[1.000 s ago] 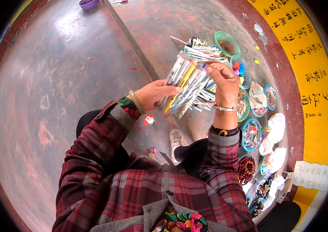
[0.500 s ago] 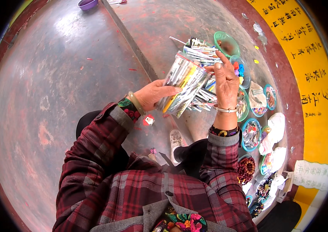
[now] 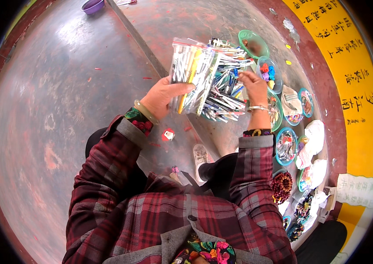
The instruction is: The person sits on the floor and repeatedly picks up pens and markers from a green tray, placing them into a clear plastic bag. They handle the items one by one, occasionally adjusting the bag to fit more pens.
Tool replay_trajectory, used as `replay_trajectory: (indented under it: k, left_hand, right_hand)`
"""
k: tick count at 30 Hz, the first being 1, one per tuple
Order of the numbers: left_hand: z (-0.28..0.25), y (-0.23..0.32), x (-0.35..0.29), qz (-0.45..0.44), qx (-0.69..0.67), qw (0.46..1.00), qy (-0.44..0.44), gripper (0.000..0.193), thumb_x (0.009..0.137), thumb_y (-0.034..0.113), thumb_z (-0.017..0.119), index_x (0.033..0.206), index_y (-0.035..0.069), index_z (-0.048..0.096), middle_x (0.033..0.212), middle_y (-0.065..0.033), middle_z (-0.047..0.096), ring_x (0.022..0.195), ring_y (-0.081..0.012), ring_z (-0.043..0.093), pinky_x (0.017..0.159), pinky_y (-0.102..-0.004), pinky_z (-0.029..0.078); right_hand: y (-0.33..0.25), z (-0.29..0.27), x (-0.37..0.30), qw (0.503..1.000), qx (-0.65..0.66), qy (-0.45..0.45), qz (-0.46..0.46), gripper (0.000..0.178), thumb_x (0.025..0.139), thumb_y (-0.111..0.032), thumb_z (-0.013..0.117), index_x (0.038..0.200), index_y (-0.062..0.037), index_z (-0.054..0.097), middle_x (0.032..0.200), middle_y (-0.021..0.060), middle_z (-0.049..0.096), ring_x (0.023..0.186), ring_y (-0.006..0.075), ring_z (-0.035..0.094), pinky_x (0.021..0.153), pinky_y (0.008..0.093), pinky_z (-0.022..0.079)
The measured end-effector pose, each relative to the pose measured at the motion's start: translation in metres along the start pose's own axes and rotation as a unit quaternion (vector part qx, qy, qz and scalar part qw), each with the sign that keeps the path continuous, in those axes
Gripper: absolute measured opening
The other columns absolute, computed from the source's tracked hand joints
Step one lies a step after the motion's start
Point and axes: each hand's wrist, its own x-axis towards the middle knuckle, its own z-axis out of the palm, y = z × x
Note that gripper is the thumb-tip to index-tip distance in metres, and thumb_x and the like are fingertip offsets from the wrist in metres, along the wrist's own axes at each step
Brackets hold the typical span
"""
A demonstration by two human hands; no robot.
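Observation:
A clear zip bag (image 3: 202, 83) packed with pens, a yellow one among them, is gripped by its left side in my left hand (image 3: 163, 96), the thumb across its front. Right of it, my right hand (image 3: 257, 90) has its fingers bent together at the edge of a heap of loose pens (image 3: 224, 105). Whether a pen is pinched in those fingertips cannot be made out. More white pens (image 3: 232, 57) lie at the far side of the heap, and the bag hides part of it.
Along the right stand a green basin (image 3: 253, 43), a bowl of coloured pieces (image 3: 269, 75), a blue basin of small packets (image 3: 286, 146) and white bags (image 3: 314, 136). A purple basin (image 3: 92, 6) sits far left. My shoe (image 3: 200, 155) is below the pens.
My left hand has moved the bag left and turned it more upright. My right hand has come away from the bag and lowered to the loose pens, its fingers now bent.

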Motion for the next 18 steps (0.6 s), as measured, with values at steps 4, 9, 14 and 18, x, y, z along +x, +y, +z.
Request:
replay_trajectory:
  k: [4,9,14,18]
  left_hand:
    - [-0.003,0.003,0.001,0.025,-0.022,0.999,-0.005,0.035,0.084,0.010,0.056,0.119,0.001,0.052,0.109,-0.0073,0.059,0.097,-0.0167,0.058,0.084,-0.0316,0.046]
    - [-0.004,0.004,0.002,0.047,-0.031,0.998,-0.011,0.034,0.084,0.010,0.060,0.115,0.000,0.054,0.108,-0.0067,0.060,0.094,-0.0151,0.059,0.081,-0.0300,0.048]
    - [-0.002,0.005,0.002,0.048,-0.030,0.998,-0.008,0.033,0.084,0.010,0.060,0.115,0.000,0.054,0.107,-0.0061,0.060,0.095,-0.0146,0.059,0.080,-0.0293,0.048]
    - [-0.003,0.005,0.002,0.049,-0.026,0.998,-0.005,0.033,0.084,0.011,0.060,0.114,0.000,0.055,0.107,-0.0060,0.060,0.095,-0.0144,0.059,0.080,-0.0293,0.048]
  right_hand:
    - [0.070,0.010,0.010,0.951,-0.265,-0.162,-0.005,0.019,0.072,-0.020,0.061,0.084,-0.0099,0.071,0.082,0.0114,0.067,0.076,0.0256,0.064,0.072,0.0339,0.049]
    - [0.098,0.028,-0.001,0.865,-0.427,-0.244,0.098,0.019,0.067,-0.022,0.061,0.080,-0.0138,0.071,0.084,0.0148,0.065,0.079,0.0325,0.063,0.074,0.0379,0.049]
    - [0.123,0.039,-0.008,0.833,-0.499,-0.227,0.077,0.020,0.066,-0.023,0.062,0.082,-0.0126,0.069,0.083,0.0146,0.065,0.080,0.0337,0.062,0.074,0.0406,0.049]
    - [0.122,0.046,-0.009,0.827,-0.505,-0.236,0.069,0.019,0.069,-0.018,0.061,0.085,-0.0096,0.068,0.089,0.0161,0.065,0.086,0.0335,0.062,0.076,0.0418,0.049]
